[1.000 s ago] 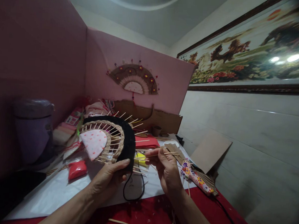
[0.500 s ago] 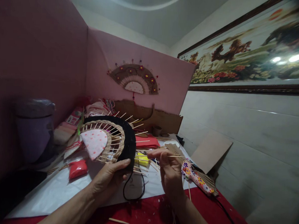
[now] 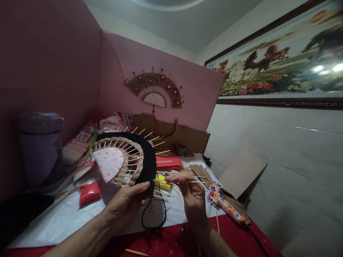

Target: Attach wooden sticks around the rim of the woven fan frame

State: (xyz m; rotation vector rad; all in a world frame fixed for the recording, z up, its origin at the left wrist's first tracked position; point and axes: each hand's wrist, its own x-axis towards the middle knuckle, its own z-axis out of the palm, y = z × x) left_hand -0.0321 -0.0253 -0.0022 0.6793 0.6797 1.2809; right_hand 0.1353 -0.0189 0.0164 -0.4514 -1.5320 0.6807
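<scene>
My left hand (image 3: 129, 203) is closed on the lower right edge of a fan (image 3: 149, 162), its thumb on the black band. The fan has a white half-round piece with red dots (image 3: 108, 164), woven twine rings and thin sticks poking out past the band. My right hand (image 3: 192, 195) pinches a thin wooden stick (image 3: 197, 182) between thumb and fingers. That stick lies roughly level, its left end close to the black band; whether it touches is too small to tell. A black cord loop (image 3: 153, 228) hangs beneath the fan.
A flowered glue gun (image 3: 227, 207) lies at the right. Red packet (image 3: 90, 193), yellow packet (image 3: 163, 182), red sheets (image 3: 169, 161) and loose sticks lie about the table. A lidded bin (image 3: 41, 148) stands left. Another fan (image 3: 156, 90) hangs on the pink board.
My right hand has shifted slightly, and the stick in it has moved left, its left end now by the black band. My left hand and the fan have hardly moved.
</scene>
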